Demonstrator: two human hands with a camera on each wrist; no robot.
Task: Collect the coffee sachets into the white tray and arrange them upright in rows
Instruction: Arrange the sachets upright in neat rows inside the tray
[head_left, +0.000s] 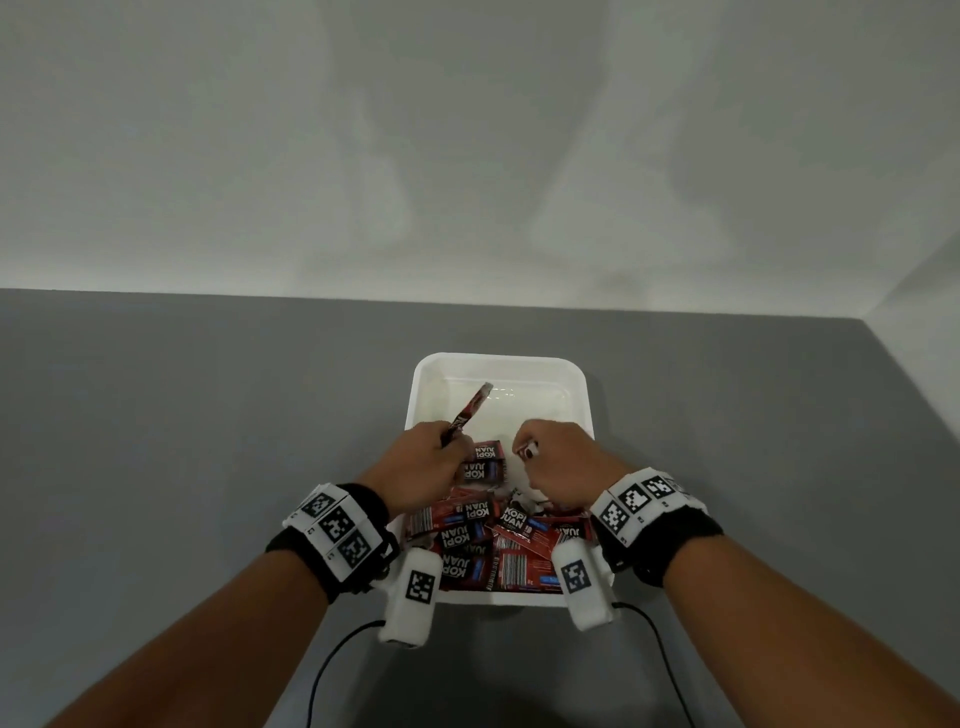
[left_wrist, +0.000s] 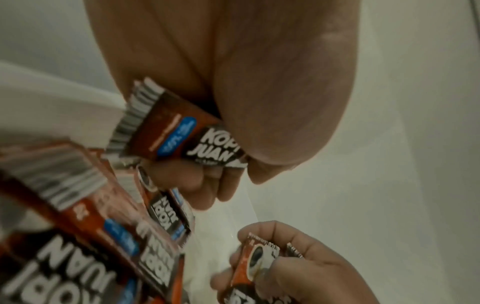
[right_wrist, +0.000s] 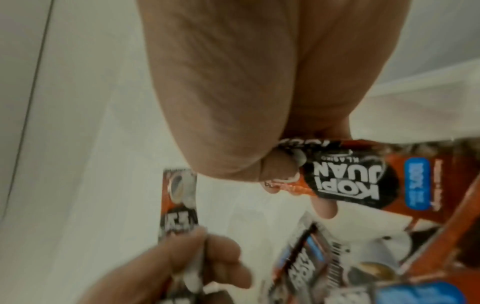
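A white tray (head_left: 500, 359) sits on the grey table. Several red "Kopi Juan" sachets (head_left: 488, 540) lie jumbled flat in its near half, and its far half is bare. My left hand (head_left: 449, 441) grips one sachet (head_left: 471, 408) that sticks up and tilts to the far right. In the left wrist view the left hand (left_wrist: 233, 168) pinches this sachet (left_wrist: 179, 131) between thumb and fingers. My right hand (head_left: 524, 449) is curled round another sachet (head_left: 530, 450), with only its end showing. The right wrist view shows that sachet (right_wrist: 350, 176) pinched at its end.
The grey table (head_left: 182, 441) lies bare on both sides of the tray. A white wall (head_left: 467, 156) stands behind, and another wall closes the right side. Two black cables (head_left: 332, 654) trail toward me from the wrist cameras.
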